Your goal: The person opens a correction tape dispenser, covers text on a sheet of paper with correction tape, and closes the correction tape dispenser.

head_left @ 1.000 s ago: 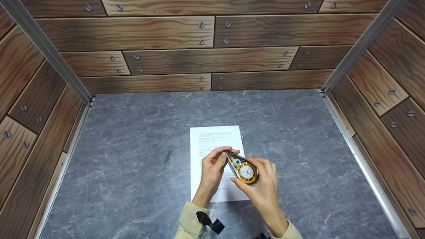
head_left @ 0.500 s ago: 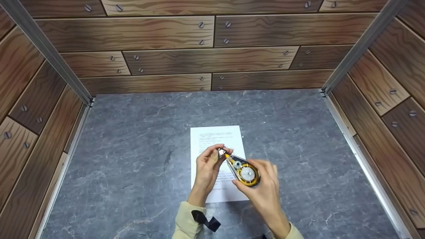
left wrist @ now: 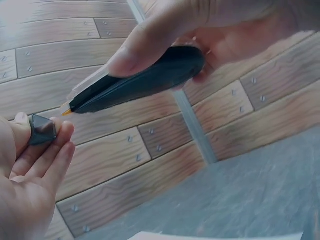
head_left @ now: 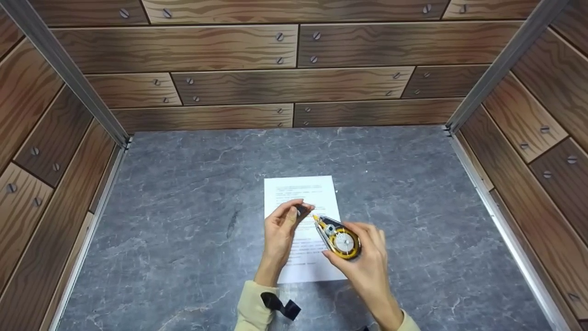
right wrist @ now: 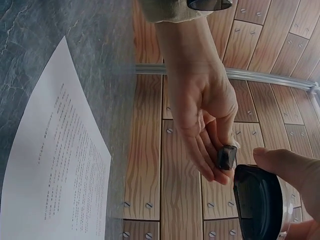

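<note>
A correction tape dispenser, black with yellow rings and a clear shell, is gripped in my right hand. Its yellow tip is bare and points toward my left hand. Between thumb and fingers, my left hand pinches a small dark cap, apart from the tip by a short gap. The left wrist view shows that cap and the dispenser's dark side. Both hands are held above a printed sheet of paper, partly hiding its text.
The sheet lies on a grey marbled table. Wood-patterned walls stand at the back and both sides, with metal posts at the corners. A black strap is on the left sleeve.
My left hand has moved left, taking the cap off the dispenser's tip and exposing the yellow end. My right hand has barely moved, still holding the dispenser.
</note>
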`<state>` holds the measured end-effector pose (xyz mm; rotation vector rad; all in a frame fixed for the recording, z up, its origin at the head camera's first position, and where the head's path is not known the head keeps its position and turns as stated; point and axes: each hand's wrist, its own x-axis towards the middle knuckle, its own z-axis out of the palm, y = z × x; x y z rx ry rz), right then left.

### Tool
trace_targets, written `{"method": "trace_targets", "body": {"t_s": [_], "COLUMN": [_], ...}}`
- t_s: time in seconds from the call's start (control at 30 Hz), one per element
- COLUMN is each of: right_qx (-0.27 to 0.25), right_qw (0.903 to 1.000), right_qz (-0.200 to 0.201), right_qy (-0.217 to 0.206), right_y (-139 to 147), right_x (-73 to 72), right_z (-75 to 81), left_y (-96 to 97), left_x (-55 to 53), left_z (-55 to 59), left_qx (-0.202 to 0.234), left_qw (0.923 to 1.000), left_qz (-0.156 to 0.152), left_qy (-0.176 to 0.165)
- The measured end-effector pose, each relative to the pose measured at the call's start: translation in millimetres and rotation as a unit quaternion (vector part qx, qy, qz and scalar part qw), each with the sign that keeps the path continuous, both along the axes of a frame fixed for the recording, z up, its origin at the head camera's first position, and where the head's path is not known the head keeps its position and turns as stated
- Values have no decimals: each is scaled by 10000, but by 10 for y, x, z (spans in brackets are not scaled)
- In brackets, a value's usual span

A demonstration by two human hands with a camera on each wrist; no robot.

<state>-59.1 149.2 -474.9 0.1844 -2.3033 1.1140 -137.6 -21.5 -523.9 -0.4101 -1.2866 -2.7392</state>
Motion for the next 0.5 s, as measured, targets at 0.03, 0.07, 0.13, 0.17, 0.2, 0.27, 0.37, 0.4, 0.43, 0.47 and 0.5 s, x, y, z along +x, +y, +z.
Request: {"method": "trace_targets", "body": {"t_s": [0.03,0.07,0.13,0.17,0.2,0.27,0.37,0.4,0.43,0.47,0.5], "right_qx": [-11,-21,-17,-19,-27,-49,-91,-104,-110,-110,-107], "right_qw": [10000,10000,10000,9999,9999,9998,9997,9996,9996,9995,9994], "right_qz": [-3,-10,-36,-50,-65,-81,-84,-86,-95,-107,-122], "right_qy": [-18,-38,-80,-100,-124,-167,-223,-240,-255,-273,-291], "right_y": [6,11,22,28,34,42,48,49,50,52,54], "right_x": [-2,-3,-10,-14,-18,-24,-35,-38,-41,-43,-44], "right_z": [-4,-7,-15,-18,-22,-30,-46,-52,-58,-64,-70], "left_y": [-28,-60,-136,-178,-222,-312,-449,-495,-543,-591,-642], "left_x": [-9,-20,-44,-59,-74,-111,-170,-186,-201,-210,-220], "left_z": [-7,-15,-32,-39,-46,-65,-112,-135,-159,-186,-217], "left_qx": [-96,-218,-508,-662,-800,-1086,-1446,-1564,-1725,-1901,-2091], "left_qw": [9999,9995,9971,9952,9930,9867,9751,9709,9655,9597,9530], "left_qz": [107,245,550,707,864,1201,1678,1811,1948,2068,2193], "left_qy": [6,-17,-89,-116,-124,-151,-93,-77,-63,-59,-38]}}
